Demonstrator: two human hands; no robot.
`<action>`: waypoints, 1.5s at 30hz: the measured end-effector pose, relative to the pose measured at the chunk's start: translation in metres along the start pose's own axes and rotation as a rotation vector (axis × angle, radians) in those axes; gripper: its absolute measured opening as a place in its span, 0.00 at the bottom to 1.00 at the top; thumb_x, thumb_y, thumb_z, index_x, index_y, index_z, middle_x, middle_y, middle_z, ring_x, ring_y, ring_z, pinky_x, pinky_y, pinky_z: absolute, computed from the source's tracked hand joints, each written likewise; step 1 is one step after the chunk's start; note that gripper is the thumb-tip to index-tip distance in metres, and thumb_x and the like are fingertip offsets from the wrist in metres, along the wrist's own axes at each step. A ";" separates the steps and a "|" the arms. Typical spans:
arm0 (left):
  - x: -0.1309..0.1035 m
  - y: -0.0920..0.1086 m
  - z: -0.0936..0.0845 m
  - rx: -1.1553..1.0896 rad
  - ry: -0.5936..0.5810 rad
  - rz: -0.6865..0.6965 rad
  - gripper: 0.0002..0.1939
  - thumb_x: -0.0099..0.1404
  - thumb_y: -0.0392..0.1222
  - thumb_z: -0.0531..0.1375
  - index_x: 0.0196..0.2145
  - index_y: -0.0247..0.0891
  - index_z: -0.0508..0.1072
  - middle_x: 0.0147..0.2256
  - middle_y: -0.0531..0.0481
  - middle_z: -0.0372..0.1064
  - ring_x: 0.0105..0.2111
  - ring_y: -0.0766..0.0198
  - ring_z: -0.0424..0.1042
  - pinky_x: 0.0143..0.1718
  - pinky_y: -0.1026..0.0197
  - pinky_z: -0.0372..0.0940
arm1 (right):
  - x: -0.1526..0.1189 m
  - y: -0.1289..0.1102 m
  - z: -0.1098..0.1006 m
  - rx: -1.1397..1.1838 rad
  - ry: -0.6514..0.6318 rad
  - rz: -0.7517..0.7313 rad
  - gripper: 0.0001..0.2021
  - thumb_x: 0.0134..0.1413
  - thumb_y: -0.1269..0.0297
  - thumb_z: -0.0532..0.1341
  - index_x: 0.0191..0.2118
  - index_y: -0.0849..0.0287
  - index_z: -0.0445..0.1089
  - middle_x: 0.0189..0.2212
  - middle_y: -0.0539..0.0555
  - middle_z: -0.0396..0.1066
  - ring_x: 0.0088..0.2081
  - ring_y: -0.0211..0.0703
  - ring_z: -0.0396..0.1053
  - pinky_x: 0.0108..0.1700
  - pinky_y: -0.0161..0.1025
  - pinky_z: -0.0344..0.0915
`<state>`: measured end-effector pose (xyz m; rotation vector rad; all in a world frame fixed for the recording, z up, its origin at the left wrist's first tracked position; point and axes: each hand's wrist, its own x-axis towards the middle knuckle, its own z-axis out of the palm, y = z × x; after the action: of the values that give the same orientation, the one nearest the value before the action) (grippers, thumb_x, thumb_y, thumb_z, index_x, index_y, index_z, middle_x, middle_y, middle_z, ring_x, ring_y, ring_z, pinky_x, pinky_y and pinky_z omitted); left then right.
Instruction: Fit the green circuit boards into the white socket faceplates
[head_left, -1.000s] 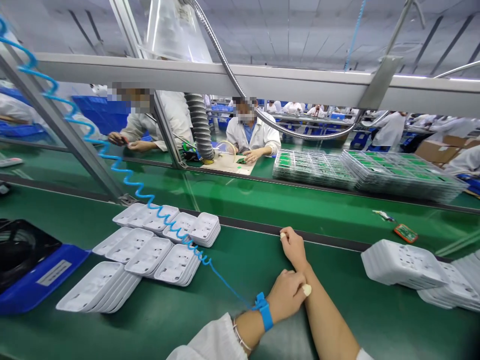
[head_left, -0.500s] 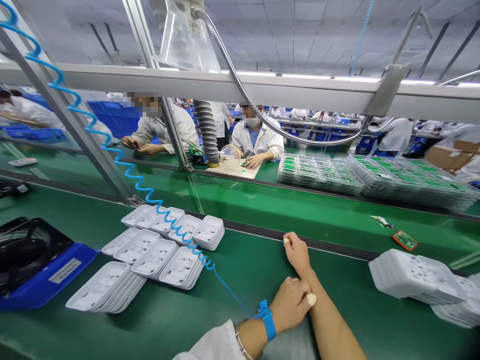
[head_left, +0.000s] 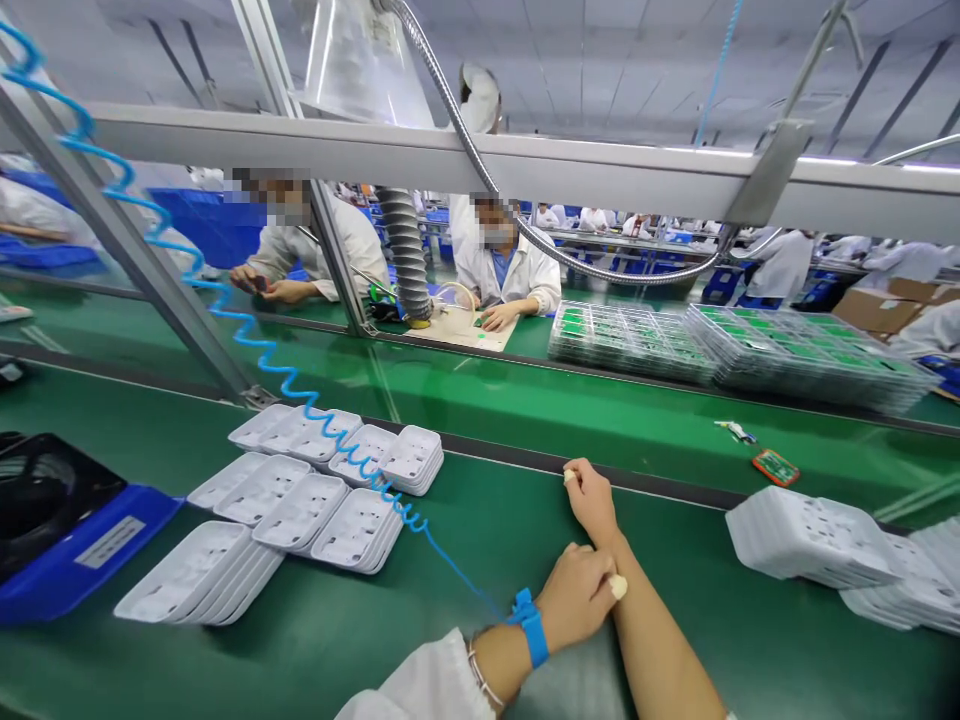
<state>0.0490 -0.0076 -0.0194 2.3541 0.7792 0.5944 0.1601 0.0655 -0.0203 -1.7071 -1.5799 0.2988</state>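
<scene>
My left hand (head_left: 576, 598) lies across my right forearm, its fingers curled in and a cream finger cot on the thumb. A blue wrist strap (head_left: 531, 628) with a coiled blue cord is around the left wrist. Farther forward, my right hand (head_left: 589, 500) rests loosely closed at the dark edge strip of the green bench (head_left: 465, 570), also with a cream cot on a digit. Nothing shows in either hand. Left of them lie stacks of white plastic covers (head_left: 356, 525). More white covers (head_left: 817, 535) are stacked to the right.
Beyond the edge strip runs a green belt (head_left: 570, 400) carrying an orange-rimmed circuit board (head_left: 776, 467) and a small wired part (head_left: 735, 432). A black fan with a blue base (head_left: 90, 555) stands left. Clear board trays (head_left: 810, 350) and co-workers are across. A metal rail (head_left: 600, 165) crosses overhead.
The circuit board and wired part have shifted left along the belt. A co-worker opposite has raised one arm above the rail. My hands keep the same pose; the view shifts slightly.
</scene>
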 end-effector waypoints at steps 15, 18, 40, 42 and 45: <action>-0.001 0.000 0.000 0.029 -0.019 -0.002 0.08 0.62 0.37 0.52 0.25 0.37 0.57 0.24 0.55 0.61 0.27 0.67 0.60 0.31 0.62 0.50 | 0.001 -0.001 0.001 0.002 -0.014 0.005 0.12 0.55 0.61 0.47 0.36 0.56 0.66 0.25 0.49 0.68 0.27 0.39 0.64 0.30 0.34 0.55; -0.001 0.000 -0.002 0.044 -0.041 0.008 0.09 0.63 0.38 0.51 0.25 0.38 0.57 0.25 0.55 0.61 0.27 0.67 0.60 0.31 0.62 0.50 | 0.002 -0.002 0.001 0.000 -0.019 0.009 0.12 0.55 0.61 0.47 0.36 0.56 0.66 0.25 0.50 0.68 0.27 0.39 0.64 0.30 0.34 0.55; 0.000 0.002 -0.002 -0.035 -0.020 -0.026 0.09 0.62 0.38 0.51 0.25 0.38 0.56 0.25 0.54 0.61 0.27 0.67 0.59 0.33 0.62 0.51 | 0.000 0.000 0.000 -0.006 0.007 -0.005 0.11 0.56 0.62 0.47 0.34 0.55 0.65 0.25 0.49 0.68 0.27 0.39 0.64 0.30 0.33 0.55; 0.000 0.002 -0.002 -0.035 -0.018 -0.029 0.09 0.62 0.38 0.51 0.25 0.38 0.55 0.25 0.54 0.61 0.27 0.66 0.59 0.32 0.62 0.51 | 0.001 0.000 0.000 -0.009 0.004 -0.005 0.11 0.56 0.62 0.47 0.34 0.55 0.65 0.24 0.49 0.68 0.27 0.39 0.64 0.30 0.33 0.55; 0.000 0.002 -0.003 -0.040 -0.019 -0.033 0.09 0.61 0.37 0.52 0.24 0.37 0.55 0.24 0.54 0.61 0.27 0.67 0.59 0.32 0.63 0.51 | 0.001 0.000 0.001 -0.016 -0.001 -0.003 0.11 0.56 0.62 0.47 0.34 0.56 0.65 0.24 0.49 0.67 0.27 0.39 0.64 0.30 0.33 0.54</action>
<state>0.0481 -0.0082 -0.0159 2.3029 0.7892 0.5671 0.1595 0.0670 -0.0202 -1.7169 -1.5887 0.2863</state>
